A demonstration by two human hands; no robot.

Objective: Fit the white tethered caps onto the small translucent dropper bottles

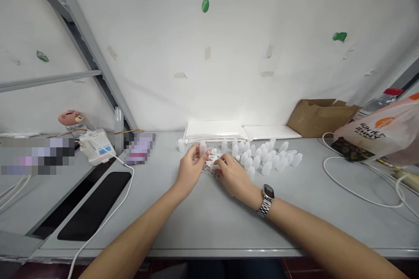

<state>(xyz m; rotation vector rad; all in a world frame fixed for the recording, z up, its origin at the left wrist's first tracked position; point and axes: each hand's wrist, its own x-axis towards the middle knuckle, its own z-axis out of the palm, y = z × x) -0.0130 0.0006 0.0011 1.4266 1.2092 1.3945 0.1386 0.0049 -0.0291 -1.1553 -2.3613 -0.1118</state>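
My left hand (189,172) is closed, thumb and fingers pinching a small translucent white rounded piece (203,145) that stands upright between them. Just to the right, my right hand (235,177) reaches down into a little pile of thin white rings (207,171), its fingertips drawn together. Whatever those fingertips grip is too small to make out. Beyond and right of my right hand stand several more translucent white rounded pieces (266,168). A single similar piece (181,145) is left of my left hand.
White flat sheets (212,130) are stacked against the wall, beside a brown cardboard box (322,117). A plastic bag (379,133) and a looped white cable (353,200) occupy the right. On the left lie a black pad (94,207) and a white power strip (96,146).
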